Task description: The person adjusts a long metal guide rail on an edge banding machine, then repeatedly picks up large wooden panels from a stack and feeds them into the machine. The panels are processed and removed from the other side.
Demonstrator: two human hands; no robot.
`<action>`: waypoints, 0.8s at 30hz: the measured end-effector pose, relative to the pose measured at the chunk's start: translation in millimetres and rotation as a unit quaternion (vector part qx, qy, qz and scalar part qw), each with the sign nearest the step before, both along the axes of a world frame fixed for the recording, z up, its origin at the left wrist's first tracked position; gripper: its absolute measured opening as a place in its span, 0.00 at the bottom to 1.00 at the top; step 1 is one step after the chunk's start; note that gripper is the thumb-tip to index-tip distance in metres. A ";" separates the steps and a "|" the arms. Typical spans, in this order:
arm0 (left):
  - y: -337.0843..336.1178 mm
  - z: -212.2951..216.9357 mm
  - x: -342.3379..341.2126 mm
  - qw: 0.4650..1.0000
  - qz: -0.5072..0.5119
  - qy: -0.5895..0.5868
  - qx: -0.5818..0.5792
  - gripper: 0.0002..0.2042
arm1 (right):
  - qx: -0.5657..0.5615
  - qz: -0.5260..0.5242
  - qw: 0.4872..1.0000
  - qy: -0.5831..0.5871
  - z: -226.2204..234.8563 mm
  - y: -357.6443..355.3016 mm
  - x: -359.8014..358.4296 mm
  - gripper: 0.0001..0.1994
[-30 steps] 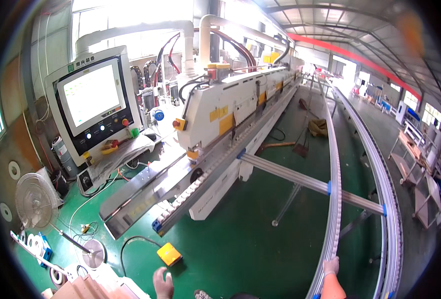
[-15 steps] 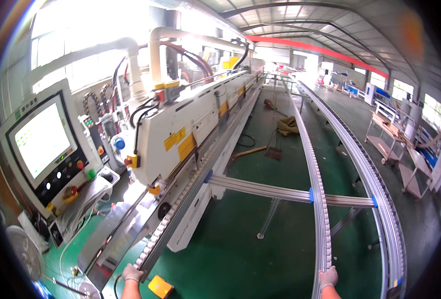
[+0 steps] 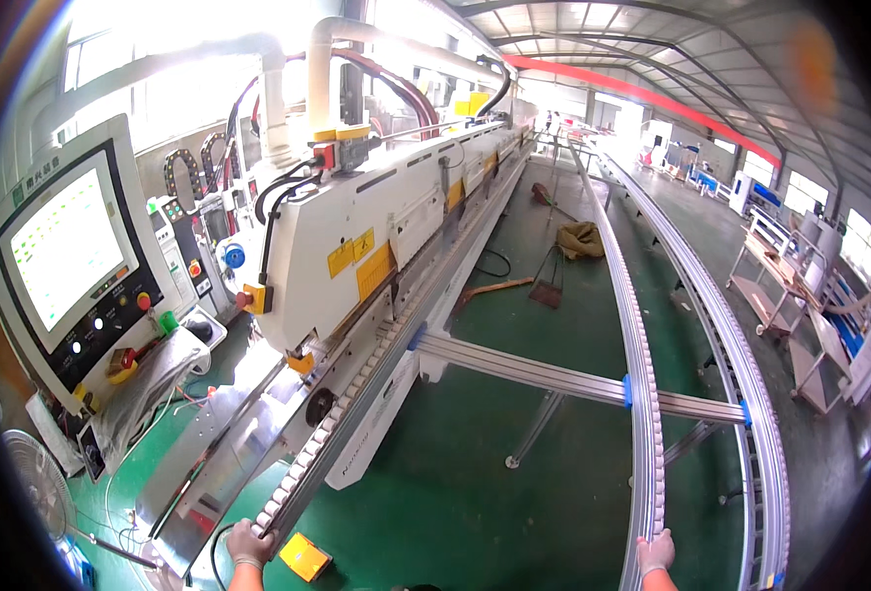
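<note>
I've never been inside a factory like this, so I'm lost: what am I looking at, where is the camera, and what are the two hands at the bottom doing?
The camera sits on a person's head and looks down and forward through a fisheye lens, so straight rails look curved. You see a workshop hall with a green floor. On the left runs a long white machine with hoses on top and a chain of small blocks along its lower edge. Beside it stands a control panel with a lit screen and buttons. On the right, a long roller rail stretches away, tied to the machine by a metal crossbar.

The left hand, gloved, rests on the near end of the machine's feed track. The right hand, also gloved, rests on the near end of the roller rail. Neither holds a loose object. A yellow box lies on the floor.
</note>
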State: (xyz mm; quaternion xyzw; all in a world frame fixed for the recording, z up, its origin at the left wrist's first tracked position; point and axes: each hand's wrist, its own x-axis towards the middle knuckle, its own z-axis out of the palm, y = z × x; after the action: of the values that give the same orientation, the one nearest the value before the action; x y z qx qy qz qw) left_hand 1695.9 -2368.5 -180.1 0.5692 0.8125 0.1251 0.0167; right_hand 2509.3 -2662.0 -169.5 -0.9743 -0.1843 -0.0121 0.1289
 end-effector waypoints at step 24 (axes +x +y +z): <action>-4.9 13.0 4.0 1.000 0.007 0.000 -0.011 0.27 | 0.001 0.001 1.000 0.003 -9.3 2.5 6.0 0.27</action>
State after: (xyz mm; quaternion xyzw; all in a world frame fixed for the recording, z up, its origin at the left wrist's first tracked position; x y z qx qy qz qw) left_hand 1699.9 -2373.4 -167.2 0.5629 0.8180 0.1162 0.0222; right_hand 2515.3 -2659.5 -178.8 -0.9739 -0.1851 -0.0094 0.1308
